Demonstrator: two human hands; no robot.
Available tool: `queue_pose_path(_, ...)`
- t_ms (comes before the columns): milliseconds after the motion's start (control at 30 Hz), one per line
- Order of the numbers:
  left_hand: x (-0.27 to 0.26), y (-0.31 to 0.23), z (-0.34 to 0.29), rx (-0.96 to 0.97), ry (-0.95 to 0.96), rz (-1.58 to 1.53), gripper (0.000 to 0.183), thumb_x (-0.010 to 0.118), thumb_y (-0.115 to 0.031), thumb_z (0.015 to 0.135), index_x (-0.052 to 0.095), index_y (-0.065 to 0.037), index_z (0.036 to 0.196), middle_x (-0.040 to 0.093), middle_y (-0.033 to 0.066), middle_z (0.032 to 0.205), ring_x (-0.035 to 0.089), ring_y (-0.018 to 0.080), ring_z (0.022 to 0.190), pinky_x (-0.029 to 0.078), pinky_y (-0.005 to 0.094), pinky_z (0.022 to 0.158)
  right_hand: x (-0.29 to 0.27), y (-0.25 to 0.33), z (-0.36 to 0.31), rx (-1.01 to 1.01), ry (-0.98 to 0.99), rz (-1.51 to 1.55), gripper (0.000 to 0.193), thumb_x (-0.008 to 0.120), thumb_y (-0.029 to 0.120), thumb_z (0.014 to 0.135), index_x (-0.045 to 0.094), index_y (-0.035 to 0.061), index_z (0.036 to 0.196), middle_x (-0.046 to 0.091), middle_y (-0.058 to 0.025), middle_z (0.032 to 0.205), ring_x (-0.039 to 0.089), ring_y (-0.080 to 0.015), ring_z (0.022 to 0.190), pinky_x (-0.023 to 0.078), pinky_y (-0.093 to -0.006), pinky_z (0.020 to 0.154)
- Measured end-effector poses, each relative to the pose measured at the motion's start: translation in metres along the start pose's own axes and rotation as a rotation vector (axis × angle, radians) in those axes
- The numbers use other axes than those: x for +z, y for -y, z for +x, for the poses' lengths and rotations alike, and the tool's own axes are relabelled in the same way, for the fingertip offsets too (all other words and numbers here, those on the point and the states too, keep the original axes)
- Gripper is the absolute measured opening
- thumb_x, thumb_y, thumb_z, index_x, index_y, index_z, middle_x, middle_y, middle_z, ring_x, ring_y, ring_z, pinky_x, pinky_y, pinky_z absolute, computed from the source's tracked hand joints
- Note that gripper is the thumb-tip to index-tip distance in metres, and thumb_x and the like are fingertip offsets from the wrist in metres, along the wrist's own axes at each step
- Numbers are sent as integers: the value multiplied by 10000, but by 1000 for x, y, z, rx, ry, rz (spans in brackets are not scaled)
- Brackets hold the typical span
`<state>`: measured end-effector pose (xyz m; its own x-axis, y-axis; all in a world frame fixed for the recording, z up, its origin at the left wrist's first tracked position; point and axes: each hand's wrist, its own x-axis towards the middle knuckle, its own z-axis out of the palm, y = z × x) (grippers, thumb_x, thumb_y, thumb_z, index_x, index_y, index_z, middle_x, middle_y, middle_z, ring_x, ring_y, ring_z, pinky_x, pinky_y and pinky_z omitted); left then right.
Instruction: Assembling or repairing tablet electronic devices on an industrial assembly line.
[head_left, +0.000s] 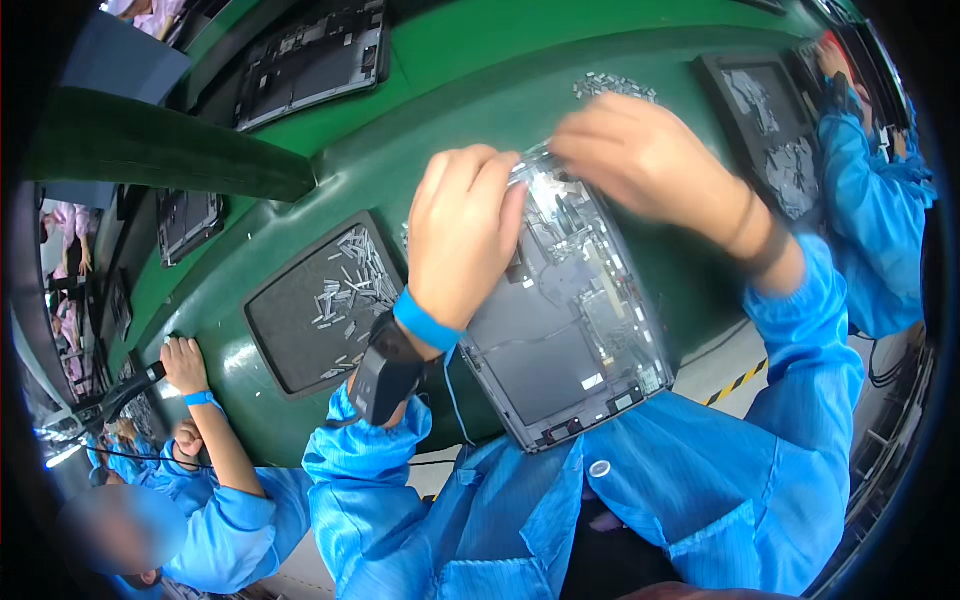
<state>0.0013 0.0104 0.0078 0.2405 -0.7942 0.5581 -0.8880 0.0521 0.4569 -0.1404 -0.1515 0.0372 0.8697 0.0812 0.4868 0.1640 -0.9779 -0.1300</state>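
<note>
The opened laptop chassis (pixel 530 365) lies on the green table (pixel 450 120). At its far edge, the left hand (pixel 465 225) curls its fingers; whether they grip anything cannot be told. The blurred right hand (pixel 640 150) bends over the chassis's far edge, its grip unclear. Left of the chassis sits a dark tray (pixel 285 325) with small metallic pieces (pixel 357 285).

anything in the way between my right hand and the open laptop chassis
Nothing visible stands between the right hand and the open laptop chassis; the blurred hand is at its far edge, near the left hand.
</note>
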Motion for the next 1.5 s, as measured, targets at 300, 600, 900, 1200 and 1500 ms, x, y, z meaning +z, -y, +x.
queue_pose_path(300,-29,-41,-49,-161,135,-60,211,743,-37,750,697,-32,956,641,108,890,588,295,821,474,375,728,-13,63,-42,319,257,284,439,798,153,653,614,76,1044,556,-73,1053,525,-280,987,453,-385,824)
queue_pose_path(600,-23,-58,-53,-290,200,-185,247,744,-72,780,670,-33,1012,642,97,903,586,235,763,483,329,688,-5,65,-61,156,13,14,427,796,164,639,646,97,1033,629,-53,1074,600,-247,963,464,-364,768)
queue_pose_path(900,-12,-28,-13,-775,374,-1015,153,632,-52,931,665,3,1071,679,11,867,610,72,745,502,235,647,-3,42,-64,-196,-129,-22,364,693,105,661,709,51,1021,670,-73,1096,613,-182,836,494,-289,665)
queue_pose_path(1200,1,-3,7,-161,74,-74,190,625,-72,887,692,-12,1054,678,139,1051,629,293,914,494,364,843,8,37,-49,-51,-206,-278,223,677,127,680,724,81,893,698,-9,982,519,-98,625,369,-248,536)
queue_pose_path(1500,17,8,3,-266,156,-162,136,665,-77,859,721,-7,961,701,133,912,651,286,870,507,349,797,24,41,-42,79,-94,-302,159,660,150,727,712,112,872,707,15,1009,527,-93,584,397,-269,543)
